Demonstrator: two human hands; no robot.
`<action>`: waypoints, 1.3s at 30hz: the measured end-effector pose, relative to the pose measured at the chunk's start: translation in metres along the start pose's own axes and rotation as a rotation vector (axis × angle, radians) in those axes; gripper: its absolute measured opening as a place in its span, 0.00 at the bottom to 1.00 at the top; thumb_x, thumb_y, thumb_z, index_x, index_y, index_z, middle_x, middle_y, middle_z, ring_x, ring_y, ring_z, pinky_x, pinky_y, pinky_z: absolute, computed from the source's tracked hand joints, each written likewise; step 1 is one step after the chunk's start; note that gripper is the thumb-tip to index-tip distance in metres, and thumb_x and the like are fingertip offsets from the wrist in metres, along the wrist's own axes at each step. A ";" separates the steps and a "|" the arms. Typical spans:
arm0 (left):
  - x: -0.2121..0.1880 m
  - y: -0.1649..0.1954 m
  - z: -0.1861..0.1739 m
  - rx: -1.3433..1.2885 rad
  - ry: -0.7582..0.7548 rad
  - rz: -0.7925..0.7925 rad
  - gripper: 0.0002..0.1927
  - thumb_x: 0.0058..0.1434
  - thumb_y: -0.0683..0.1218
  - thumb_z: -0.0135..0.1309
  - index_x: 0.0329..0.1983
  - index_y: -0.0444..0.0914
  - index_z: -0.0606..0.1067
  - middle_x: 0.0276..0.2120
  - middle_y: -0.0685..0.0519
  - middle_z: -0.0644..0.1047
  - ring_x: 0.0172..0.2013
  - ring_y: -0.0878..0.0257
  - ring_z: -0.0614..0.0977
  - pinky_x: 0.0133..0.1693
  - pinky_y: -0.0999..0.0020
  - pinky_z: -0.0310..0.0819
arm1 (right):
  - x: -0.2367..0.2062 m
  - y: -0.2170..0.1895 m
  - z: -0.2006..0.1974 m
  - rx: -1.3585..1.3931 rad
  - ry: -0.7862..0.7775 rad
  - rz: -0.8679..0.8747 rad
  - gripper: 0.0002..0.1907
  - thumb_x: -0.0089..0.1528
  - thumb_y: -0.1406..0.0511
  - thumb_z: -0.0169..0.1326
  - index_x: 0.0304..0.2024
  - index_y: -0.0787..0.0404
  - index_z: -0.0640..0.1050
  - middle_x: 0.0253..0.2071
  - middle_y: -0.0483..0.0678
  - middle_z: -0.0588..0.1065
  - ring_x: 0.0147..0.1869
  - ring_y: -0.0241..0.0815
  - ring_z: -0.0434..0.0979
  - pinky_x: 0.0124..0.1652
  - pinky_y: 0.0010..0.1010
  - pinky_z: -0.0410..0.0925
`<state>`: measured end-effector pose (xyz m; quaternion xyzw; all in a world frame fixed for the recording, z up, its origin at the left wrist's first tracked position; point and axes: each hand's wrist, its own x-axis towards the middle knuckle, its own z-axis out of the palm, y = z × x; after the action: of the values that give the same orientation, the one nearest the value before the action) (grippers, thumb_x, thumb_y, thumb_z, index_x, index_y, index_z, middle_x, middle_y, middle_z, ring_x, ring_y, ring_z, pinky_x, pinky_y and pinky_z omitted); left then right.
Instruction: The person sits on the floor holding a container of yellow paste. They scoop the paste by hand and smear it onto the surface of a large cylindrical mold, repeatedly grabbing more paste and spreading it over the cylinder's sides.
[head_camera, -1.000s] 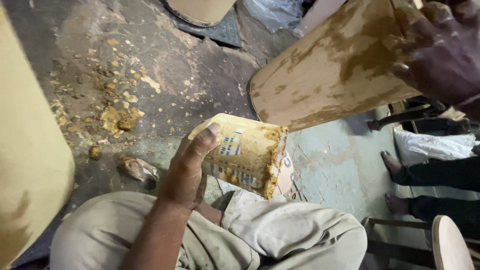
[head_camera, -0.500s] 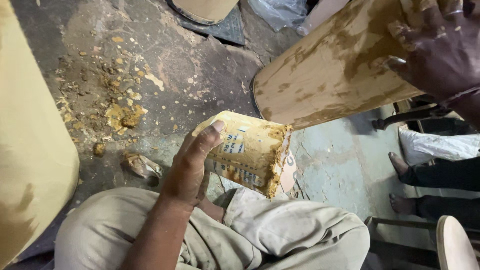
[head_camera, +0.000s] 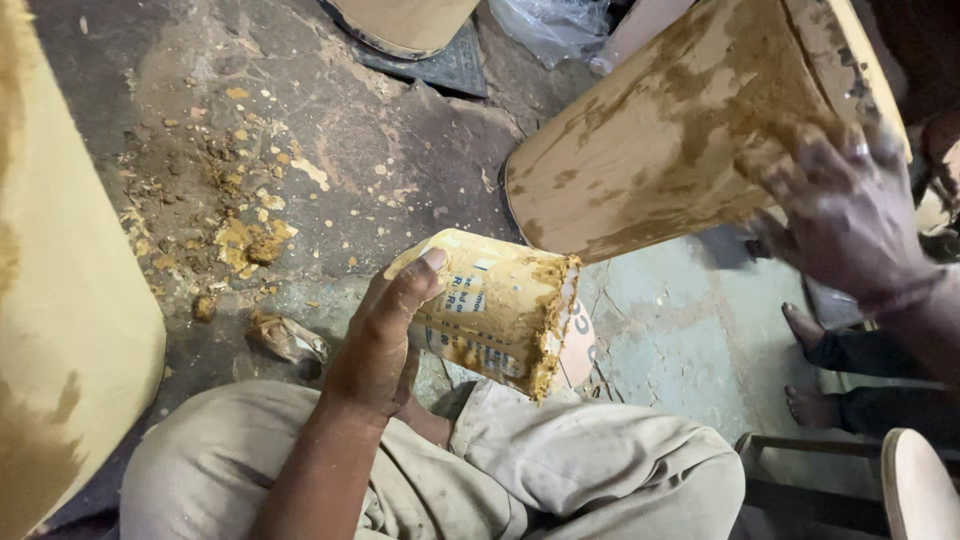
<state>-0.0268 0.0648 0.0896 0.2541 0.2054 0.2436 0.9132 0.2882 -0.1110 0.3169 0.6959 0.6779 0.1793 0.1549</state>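
My left hand (head_camera: 380, 335) grips a small yellow tin (head_camera: 495, 305), held on its side above my knees, its open mouth turned right and caked with brown paste. My right hand (head_camera: 850, 215), fingers spread and smeared, presses on the rim end of a large tan drum (head_camera: 670, 130). The drum is tilted on the floor and streaked with the same brown paste. My khaki trouser legs (head_camera: 560, 470) fill the bottom of the view.
Yellow crumbs and lumps (head_camera: 245, 240) litter the dark cracked floor. Another big tan drum (head_camera: 60, 330) stands at the left, a third drum base (head_camera: 405, 25) at the top. Another person's bare feet (head_camera: 815, 370) and a stool (head_camera: 915, 480) are at the right.
My right hand has slid down the drum's end, from the top corner to lower on the rim. The left hand still holds the tin in the same place.
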 end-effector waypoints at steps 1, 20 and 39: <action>0.000 -0.001 0.001 -0.013 0.002 -0.041 0.36 0.56 0.62 0.55 0.59 0.33 0.74 0.49 0.49 0.77 0.50 0.61 0.77 0.54 0.62 0.69 | -0.016 -0.002 0.002 -0.048 -0.076 0.073 0.26 0.64 0.55 0.54 0.65 0.47 0.73 0.68 0.51 0.67 0.67 0.59 0.63 0.63 0.66 0.53; 0.005 -0.018 0.006 -0.015 -0.003 -0.035 0.32 0.58 0.60 0.56 0.57 0.33 0.75 0.48 0.50 0.80 0.48 0.61 0.81 0.49 0.65 0.74 | -0.063 0.010 0.019 0.746 0.108 0.473 0.09 0.66 0.78 0.53 0.43 0.62 0.80 0.46 0.46 0.78 0.48 0.36 0.79 0.46 0.27 0.72; 0.002 -0.007 0.012 0.169 0.075 -0.108 0.34 0.54 0.66 0.55 0.52 0.35 0.78 0.27 0.59 0.79 0.11 0.78 0.63 0.10 0.79 0.48 | -0.059 0.023 0.022 1.678 0.344 0.783 0.13 0.76 0.62 0.47 0.55 0.64 0.78 0.52 0.50 0.79 0.56 0.44 0.80 0.54 0.39 0.71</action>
<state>-0.0171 0.0560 0.0952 0.3094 0.2724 0.1851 0.8921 0.3177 -0.1704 0.3052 0.7225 0.3172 -0.2279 -0.5705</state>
